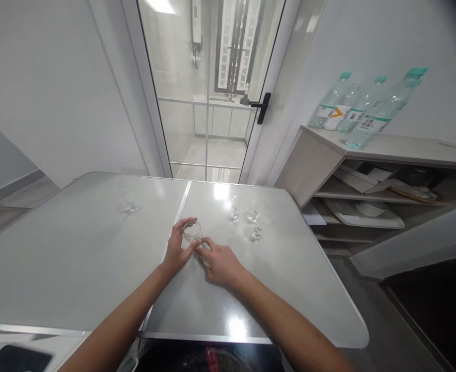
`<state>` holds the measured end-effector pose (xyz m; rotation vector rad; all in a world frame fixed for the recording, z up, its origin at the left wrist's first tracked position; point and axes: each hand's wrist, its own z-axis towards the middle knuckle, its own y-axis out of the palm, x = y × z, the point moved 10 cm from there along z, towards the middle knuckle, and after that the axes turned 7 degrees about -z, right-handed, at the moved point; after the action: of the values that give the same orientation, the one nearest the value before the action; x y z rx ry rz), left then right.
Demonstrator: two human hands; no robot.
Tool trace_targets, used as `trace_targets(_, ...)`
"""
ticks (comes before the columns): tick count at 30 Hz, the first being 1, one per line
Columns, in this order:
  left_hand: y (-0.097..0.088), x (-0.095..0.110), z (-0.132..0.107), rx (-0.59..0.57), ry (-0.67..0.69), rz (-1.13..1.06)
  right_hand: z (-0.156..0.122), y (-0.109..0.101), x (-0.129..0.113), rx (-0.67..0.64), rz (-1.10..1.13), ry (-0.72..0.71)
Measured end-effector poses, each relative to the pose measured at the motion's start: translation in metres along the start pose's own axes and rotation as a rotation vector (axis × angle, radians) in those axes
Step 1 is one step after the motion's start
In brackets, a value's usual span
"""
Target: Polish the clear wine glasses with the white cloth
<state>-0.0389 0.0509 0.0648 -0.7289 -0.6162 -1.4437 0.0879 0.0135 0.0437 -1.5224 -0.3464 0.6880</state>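
Steadying a small clear glass with both hands is the step I'm on, I reckon. Going left to right: way over on the left half of the table [57, 248] one lone stemmed glass [129, 205] stands well apart from everything. Then there's my left hand [176, 249], forearm reaching up from the bottom edge, wrist fairly straight. Its thumb and fingers are curled narrow round the bowl of the small glass [191, 230], which sits upright just right of the seam between the two table halves. Right beside it is my right hand [220, 264], palm down, arm angled in from the lower right, fingertips tucked low against the foot of the glass. I can't tell if they're really pinching it or only touching; it's clear glass and too small to see. Further right a few more stemmed glasses [256, 231] stand in a cluster, near my hands but not touching them. Past the table edge there's a shelf unit [386, 147] with water bottles [361, 111] on top. My guess is any next move calls for a light, even grip and a straight lift, since thin glass on a glossy top slips and that cluster is close.
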Motion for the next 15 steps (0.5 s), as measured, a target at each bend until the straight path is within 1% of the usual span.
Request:
trace_targets(4, 0.001, -0.004, 0.000, 0.002, -0.048, 0.001, 0.000, 0.006, -0.001, -0.080, -0.023, 0.006)
trace_targets(8, 0.003, -0.006, 0.000, -0.006, -0.074, 0.024, 0.001, 0.007, -0.001, -0.073, -0.050, 0.002)
trace_targets(12, 0.007, -0.006, 0.002, -0.039, -0.080, 0.011, 0.002, 0.010, -0.002, -0.069, -0.075, 0.008)
trace_targets(15, 0.009, -0.004, 0.004, -0.061, -0.054, -0.001, 0.002, 0.013, 0.000, -0.078, -0.080, 0.029)
